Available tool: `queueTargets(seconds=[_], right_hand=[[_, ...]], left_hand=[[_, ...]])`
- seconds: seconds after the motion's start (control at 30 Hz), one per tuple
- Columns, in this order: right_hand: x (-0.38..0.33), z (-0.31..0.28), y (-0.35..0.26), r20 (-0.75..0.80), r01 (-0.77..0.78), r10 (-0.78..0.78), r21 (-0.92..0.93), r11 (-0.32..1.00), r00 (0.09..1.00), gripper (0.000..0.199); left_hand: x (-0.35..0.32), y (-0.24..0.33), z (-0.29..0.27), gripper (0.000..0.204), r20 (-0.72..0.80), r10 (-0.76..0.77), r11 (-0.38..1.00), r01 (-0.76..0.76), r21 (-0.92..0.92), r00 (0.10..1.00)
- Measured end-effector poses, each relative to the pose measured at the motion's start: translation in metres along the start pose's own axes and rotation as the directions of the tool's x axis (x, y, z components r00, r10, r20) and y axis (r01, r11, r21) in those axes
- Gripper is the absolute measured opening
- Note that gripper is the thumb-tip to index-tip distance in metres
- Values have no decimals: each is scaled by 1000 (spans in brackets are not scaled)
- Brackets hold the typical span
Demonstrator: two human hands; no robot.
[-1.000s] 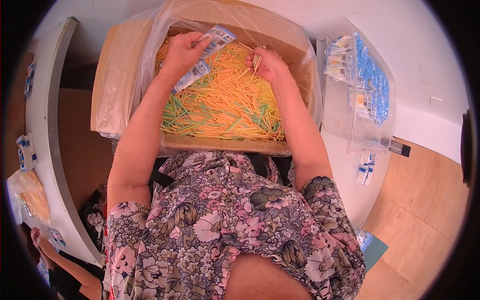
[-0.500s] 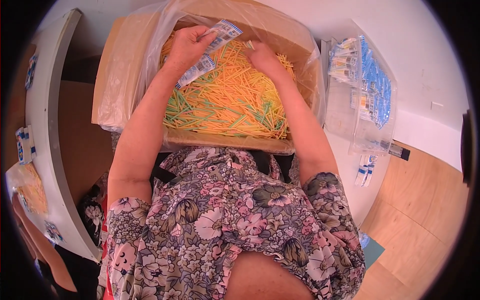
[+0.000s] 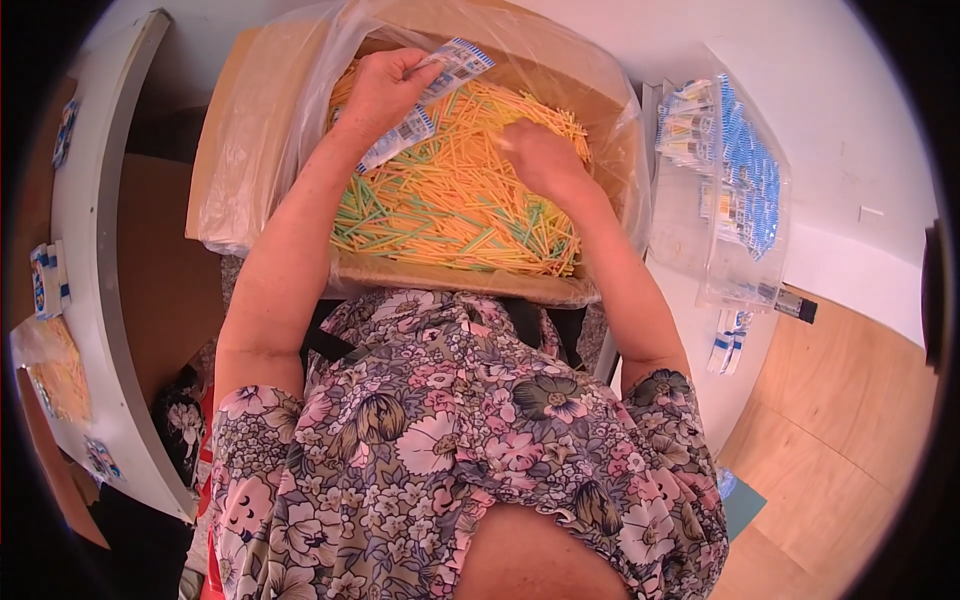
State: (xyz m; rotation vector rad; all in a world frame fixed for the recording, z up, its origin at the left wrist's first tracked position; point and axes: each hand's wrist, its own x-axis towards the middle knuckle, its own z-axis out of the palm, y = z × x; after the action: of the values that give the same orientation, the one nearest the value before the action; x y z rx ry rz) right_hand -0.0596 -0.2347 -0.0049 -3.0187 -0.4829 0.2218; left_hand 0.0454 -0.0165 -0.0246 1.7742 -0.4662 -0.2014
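We are gathering sticks; our left hand pinches a packet at upper centre; our right hand seems curled, reaching among them; next, a clean pinch.

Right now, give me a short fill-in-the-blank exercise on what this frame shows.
1. The left hand holds a blue and white ____ strip.
2. The right hand reaches into the thin sticks, mostly ____ with some green.
3. The sticks lie in a cardboard box lined with clear ____.
Missing words: packet; yellow; plastic.
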Motion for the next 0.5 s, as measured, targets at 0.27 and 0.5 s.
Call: queueTargets(seconds=[0.27,0.5], right_hand=[[39,15,14,397,-260,332,885,-388,856,19],[47,26,52,231,-269,-152,658,-703,961,22]], left_hand=[[-2,6,6,18,-7,28,955,-29,-296,1000],[-7,24,1,18,184,-66,889,141,-436,981]])
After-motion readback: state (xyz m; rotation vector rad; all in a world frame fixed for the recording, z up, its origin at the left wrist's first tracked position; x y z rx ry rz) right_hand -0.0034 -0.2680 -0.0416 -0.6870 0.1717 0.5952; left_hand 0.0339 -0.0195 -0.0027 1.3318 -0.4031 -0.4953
